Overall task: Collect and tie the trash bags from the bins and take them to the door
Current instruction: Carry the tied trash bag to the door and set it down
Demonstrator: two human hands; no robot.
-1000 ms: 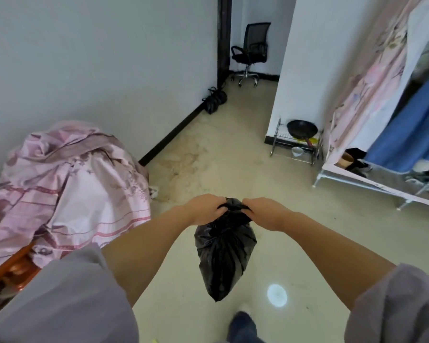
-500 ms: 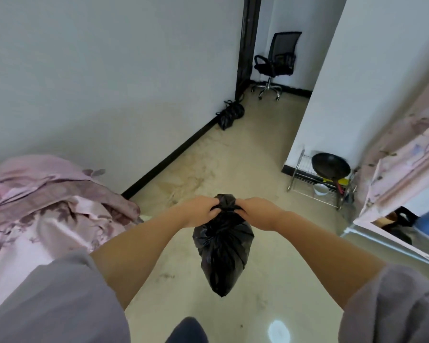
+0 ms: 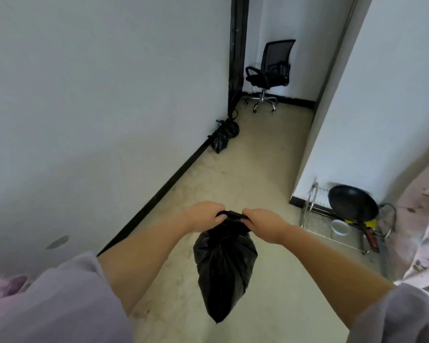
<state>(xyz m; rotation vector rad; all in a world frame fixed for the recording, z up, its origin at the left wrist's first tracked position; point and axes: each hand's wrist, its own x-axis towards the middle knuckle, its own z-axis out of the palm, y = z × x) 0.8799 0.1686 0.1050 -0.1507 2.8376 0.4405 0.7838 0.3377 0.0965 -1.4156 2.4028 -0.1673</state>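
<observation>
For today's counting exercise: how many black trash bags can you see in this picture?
2. One black trash bag hangs between the left hand and right hand; another bag lies against the wall near the doorway. Others may be out of view.

Black mesh office chair on a chrome wheeled base at the far wall, wire dish rack on the floor (black pan and white bowl in it), floral fabric at right
</observation>
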